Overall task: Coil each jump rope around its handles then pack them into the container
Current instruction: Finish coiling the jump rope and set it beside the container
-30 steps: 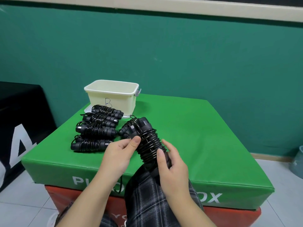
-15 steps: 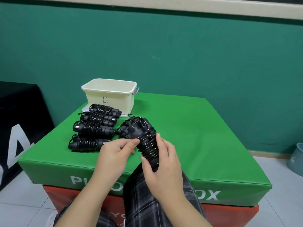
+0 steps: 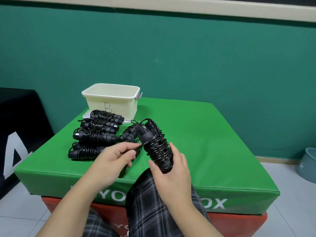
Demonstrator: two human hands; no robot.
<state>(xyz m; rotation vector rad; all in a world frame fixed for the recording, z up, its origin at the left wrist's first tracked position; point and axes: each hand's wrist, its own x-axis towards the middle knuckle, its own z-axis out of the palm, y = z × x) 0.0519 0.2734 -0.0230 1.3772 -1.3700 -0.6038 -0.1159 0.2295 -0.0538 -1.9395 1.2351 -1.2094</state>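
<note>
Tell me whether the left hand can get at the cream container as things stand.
Probably not straight away: the left hand pinches the rope end of the jump rope, and coiled ropes lie before the container.

1. The wall (image 3: 188,53) behind is painted teal, and a cream band (image 3: 171,5) runs along its top.
2. A pale skirting (image 3: 280,159) lines the foot of the wall at the right.
3. The floor (image 3: 294,218) is laid with light grey tiles with thin joints.
4. The surface (image 3: 213,147) is a green padded block with white lettering on its front face, stacked on a red block (image 3: 239,224).
5. At the left stands a black box (image 3: 22,127) with a large white mark on its side.
6. A grey-blue bin (image 3: 308,165) stands on the floor at the right edge, near the wall.
7. The light is even and soft, with a faint sheen on the green padding.
</note>
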